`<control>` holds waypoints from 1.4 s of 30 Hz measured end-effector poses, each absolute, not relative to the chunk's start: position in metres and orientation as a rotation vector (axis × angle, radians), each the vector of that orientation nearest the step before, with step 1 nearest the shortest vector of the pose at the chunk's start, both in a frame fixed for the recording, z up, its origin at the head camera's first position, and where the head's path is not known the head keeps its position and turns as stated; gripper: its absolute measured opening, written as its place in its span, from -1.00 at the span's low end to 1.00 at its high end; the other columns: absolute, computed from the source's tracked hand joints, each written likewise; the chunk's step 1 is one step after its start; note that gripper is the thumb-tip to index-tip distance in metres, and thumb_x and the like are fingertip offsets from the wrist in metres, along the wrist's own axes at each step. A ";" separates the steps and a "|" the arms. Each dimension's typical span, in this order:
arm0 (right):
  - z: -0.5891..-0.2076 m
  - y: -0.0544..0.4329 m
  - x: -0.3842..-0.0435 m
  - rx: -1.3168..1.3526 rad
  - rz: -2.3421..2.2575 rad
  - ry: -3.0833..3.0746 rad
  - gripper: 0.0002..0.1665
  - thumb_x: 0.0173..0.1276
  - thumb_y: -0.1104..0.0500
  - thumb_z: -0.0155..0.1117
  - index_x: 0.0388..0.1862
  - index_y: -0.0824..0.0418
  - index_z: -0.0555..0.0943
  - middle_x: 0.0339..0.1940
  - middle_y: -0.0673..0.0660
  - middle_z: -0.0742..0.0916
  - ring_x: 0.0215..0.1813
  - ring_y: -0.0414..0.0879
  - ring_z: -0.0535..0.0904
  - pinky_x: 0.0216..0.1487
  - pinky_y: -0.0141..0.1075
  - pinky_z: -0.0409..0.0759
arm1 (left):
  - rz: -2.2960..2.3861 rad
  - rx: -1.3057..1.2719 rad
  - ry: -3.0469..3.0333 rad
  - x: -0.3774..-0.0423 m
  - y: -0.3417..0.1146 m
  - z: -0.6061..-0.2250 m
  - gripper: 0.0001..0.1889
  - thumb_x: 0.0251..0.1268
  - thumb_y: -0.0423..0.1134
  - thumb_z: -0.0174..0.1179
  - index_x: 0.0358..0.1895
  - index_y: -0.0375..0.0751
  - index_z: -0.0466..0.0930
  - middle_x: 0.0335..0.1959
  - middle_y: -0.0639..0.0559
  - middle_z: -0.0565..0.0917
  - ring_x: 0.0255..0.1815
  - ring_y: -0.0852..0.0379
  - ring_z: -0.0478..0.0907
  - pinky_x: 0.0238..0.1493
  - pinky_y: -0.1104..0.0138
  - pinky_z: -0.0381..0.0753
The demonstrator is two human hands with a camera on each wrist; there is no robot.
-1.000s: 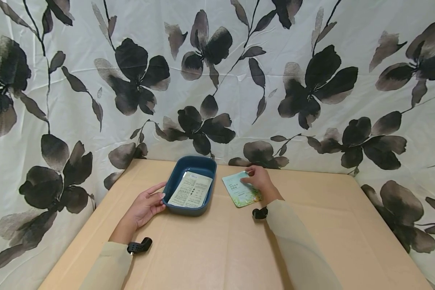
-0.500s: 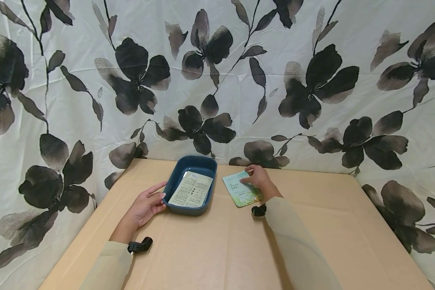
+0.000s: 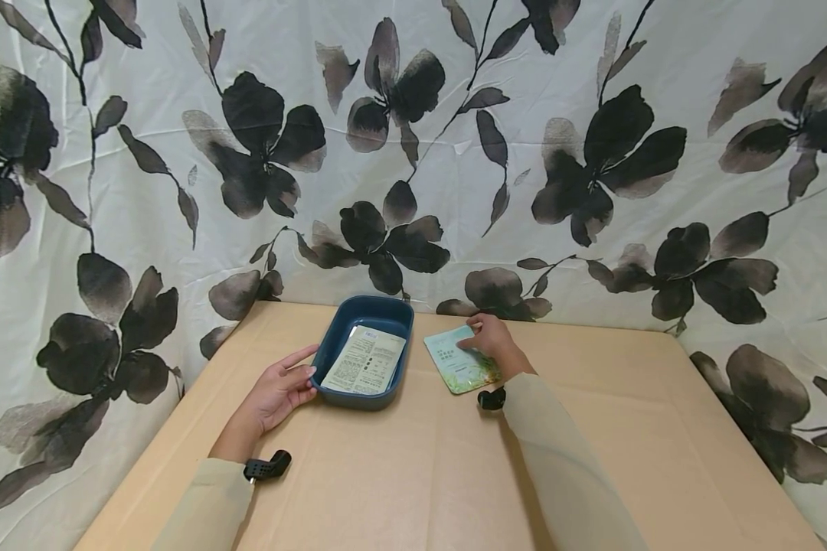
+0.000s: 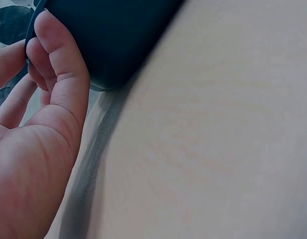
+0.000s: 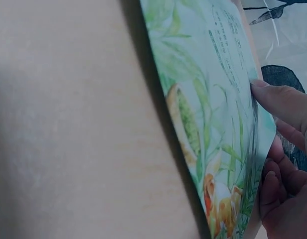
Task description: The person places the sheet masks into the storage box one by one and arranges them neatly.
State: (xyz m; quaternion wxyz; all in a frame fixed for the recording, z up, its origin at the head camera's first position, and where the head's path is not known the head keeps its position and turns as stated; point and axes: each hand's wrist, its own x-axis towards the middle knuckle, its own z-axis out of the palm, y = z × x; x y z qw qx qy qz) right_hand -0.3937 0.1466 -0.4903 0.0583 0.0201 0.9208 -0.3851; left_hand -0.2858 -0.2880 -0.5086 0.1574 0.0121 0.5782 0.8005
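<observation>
In the head view a deep blue rectangular tray (image 3: 389, 306) stands toward the back of the table. A flat pale packet (image 3: 364, 361) covered in small print lies inside it. My left hand (image 3: 280, 392) holds the tray's near left corner, its thumb and fingertips at the rim; the left wrist view shows this hand (image 4: 44, 109) against the tray's dark wall (image 4: 113, 40). To the right of the tray is a light green packet (image 3: 456, 363) with a leafy print. My right hand (image 3: 492, 340) grips its right edge, thumb (image 5: 278, 102) on top and other fingers curled behind in the right wrist view.
A light wooden table (image 3: 393, 474) lies beneath everything. Behind it hangs a white cloth (image 3: 482, 176) with dark flower prints, meeting the table's back edge near the tray. Black bands (image 3: 267, 465) sit on both wrists.
</observation>
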 end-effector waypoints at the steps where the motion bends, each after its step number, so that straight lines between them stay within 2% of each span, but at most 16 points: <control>1: -0.490 0.147 -0.393 0.066 -1.173 2.784 -0.30 0.21 0.12 0.59 0.32 0.19 0.56 0.28 0.29 0.64 0.28 0.16 0.54 0.36 0.03 0.52 | 2.289 0.032 1.656 -0.286 -0.288 -0.509 -0.33 0.56 -0.33 0.11 0.63 -0.12 0.11 -0.13 0.04 0.62 -0.34 0.23 0.58 -0.19 0.38 0.72; 6: -0.488 0.148 -0.393 0.074 -1.175 2.760 -0.31 0.21 0.13 0.60 0.30 0.19 0.56 0.27 0.28 0.64 0.26 0.15 0.55 0.32 0.01 0.53 | 2.278 0.015 1.670 -0.287 -0.286 -0.509 -0.34 0.55 -0.32 0.13 0.62 -0.10 0.14 -0.18 0.06 0.60 -0.34 0.23 0.58 -0.19 0.38 0.72; 10: -0.487 0.150 -0.396 0.084 -1.180 2.747 -0.38 0.21 0.13 0.59 0.22 0.23 0.61 0.10 0.23 0.66 0.10 0.09 0.54 0.14 -0.10 0.57 | 2.278 0.012 1.668 -0.287 -0.286 -0.509 -0.34 0.55 -0.33 0.13 0.63 -0.11 0.13 -0.21 0.07 0.60 -0.34 0.23 0.58 -0.18 0.38 0.72; 14: -0.486 0.151 -0.397 0.085 -1.196 2.734 -0.50 0.23 0.13 0.58 0.09 0.27 0.65 -0.10 0.16 0.62 -0.05 0.03 0.48 -0.05 -0.21 0.49 | 2.278 0.023 1.672 -0.287 -0.287 -0.508 -0.32 0.54 -0.33 0.14 0.63 -0.13 0.11 -0.25 0.08 0.60 -0.35 0.24 0.57 -0.18 0.37 0.72; 18: -0.485 0.152 -0.396 0.083 -1.220 2.725 -0.56 0.24 0.15 0.57 0.04 0.29 0.67 -0.13 0.15 0.64 -0.08 0.01 0.50 -0.10 -0.27 0.50 | 2.278 0.041 1.668 -0.286 -0.286 -0.507 -0.32 0.54 -0.34 0.13 0.63 -0.15 0.10 -0.27 0.09 0.60 -0.35 0.23 0.57 -0.18 0.37 0.72; 26: -0.484 0.153 -0.395 0.070 -1.261 2.699 -0.55 0.27 0.16 0.54 0.10 0.27 0.67 0.01 0.22 0.67 -0.03 0.05 0.54 -0.04 -0.23 0.56 | 2.277 0.043 1.659 -0.286 -0.286 -0.506 -0.33 0.56 -0.35 0.10 0.64 -0.15 0.09 -0.18 0.05 0.62 -0.35 0.23 0.58 -0.18 0.37 0.72; 31: -0.484 0.157 -0.392 0.017 -1.254 2.714 -0.51 0.33 0.14 0.48 0.18 0.28 0.63 0.07 0.24 0.69 -0.03 0.05 0.55 -0.03 -0.23 0.58 | 2.270 0.041 1.664 -0.285 -0.287 -0.507 -0.33 0.57 -0.34 0.09 0.64 -0.14 0.08 -0.24 0.08 0.61 -0.34 0.23 0.58 -0.17 0.37 0.72; 35: -0.486 0.163 -0.393 -0.024 -1.231 2.750 -0.46 0.37 0.10 0.43 0.26 0.29 0.60 0.02 0.24 0.69 -0.06 0.03 0.53 -0.06 -0.24 0.55 | 2.261 0.041 1.682 -0.285 -0.289 -0.508 -0.33 0.57 -0.34 0.09 0.64 -0.15 0.08 -0.29 0.12 0.59 -0.34 0.22 0.58 -0.17 0.37 0.72; 39: -0.487 0.168 -0.393 -0.062 -1.194 2.778 -0.39 0.38 0.05 0.43 0.32 0.30 0.57 -0.08 0.23 0.65 -0.10 0.03 0.51 -0.12 -0.27 0.51 | 2.260 0.055 1.684 -0.285 -0.289 -0.509 -0.33 0.57 -0.34 0.09 0.64 -0.15 0.09 -0.26 0.11 0.58 -0.33 0.22 0.58 -0.17 0.36 0.72; 42: -0.486 0.173 -0.391 -0.099 -1.192 2.781 -0.33 0.37 0.04 0.44 0.37 0.30 0.53 -0.05 0.25 0.65 -0.09 0.03 0.53 -0.13 -0.26 0.54 | 2.262 0.058 1.678 -0.286 -0.288 -0.508 -0.33 0.57 -0.34 0.10 0.64 -0.15 0.09 -0.25 0.11 0.59 -0.33 0.22 0.58 -0.17 0.37 0.72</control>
